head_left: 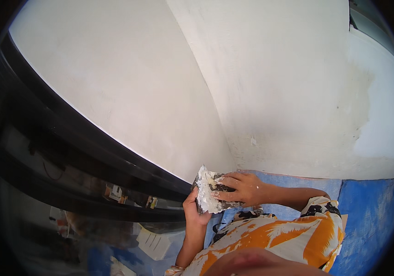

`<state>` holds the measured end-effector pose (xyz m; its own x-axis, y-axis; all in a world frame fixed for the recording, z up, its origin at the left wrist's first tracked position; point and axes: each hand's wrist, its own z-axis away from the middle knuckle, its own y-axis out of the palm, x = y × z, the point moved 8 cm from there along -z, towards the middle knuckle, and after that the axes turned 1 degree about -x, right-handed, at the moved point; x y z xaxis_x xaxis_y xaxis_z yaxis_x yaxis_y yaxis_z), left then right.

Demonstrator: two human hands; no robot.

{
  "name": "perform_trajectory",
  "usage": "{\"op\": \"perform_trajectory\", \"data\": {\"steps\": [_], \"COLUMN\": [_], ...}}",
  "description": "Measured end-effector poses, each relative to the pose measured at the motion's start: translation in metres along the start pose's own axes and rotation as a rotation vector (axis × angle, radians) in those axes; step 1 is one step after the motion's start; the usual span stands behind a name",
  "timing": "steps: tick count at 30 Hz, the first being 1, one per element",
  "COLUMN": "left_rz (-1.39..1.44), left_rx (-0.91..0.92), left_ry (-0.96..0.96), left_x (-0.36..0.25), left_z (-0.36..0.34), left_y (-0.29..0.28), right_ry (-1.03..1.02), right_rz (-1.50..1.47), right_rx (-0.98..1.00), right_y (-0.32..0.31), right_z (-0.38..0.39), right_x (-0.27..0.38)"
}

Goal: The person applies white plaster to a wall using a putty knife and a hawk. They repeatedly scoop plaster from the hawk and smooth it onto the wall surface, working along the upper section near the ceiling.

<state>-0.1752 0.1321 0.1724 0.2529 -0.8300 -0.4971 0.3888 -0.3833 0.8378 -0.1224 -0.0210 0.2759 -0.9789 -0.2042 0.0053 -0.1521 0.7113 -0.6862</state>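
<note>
Both my hands are together low in the middle of the view, at a dark flat plate (228,205) thickly smeared with white putty (205,193). My left hand (194,208) closes round its left side, with the thumb up along the edge. From the right, my right hand (247,189) grips it with the fingers spread across its top; the thumb is hidden. White specks stick to the fingers. Whether this is one plate or two scraper blades pressed together, I cannot tell. Just beyond it, two pale wall faces meet in a corner.
A pale wall (114,78) rises on the left and another wall (289,92) on the right, with a whiter patch (383,101) at its far right. A black frame (100,133) runs along the left. Blue surface (367,221) lies at lower right.
</note>
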Motion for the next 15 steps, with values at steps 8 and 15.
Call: {"op": "perform_trajectory", "data": {"steps": [8,15], "left_rz": [0.183,0.224], "left_rx": [0.159,0.186], "left_ry": [0.126,0.015], "left_x": [-0.028,0.006], "left_z": [0.033,0.000], "left_y": [0.011,-0.034], "right_ry": [0.114,0.025], "right_rz": [0.729,1.376], "right_rx": [-0.259,-0.410], "right_y": [-0.125,-0.261], "right_z": [-0.076,-0.215], "right_x": [-0.082,-0.207]}}
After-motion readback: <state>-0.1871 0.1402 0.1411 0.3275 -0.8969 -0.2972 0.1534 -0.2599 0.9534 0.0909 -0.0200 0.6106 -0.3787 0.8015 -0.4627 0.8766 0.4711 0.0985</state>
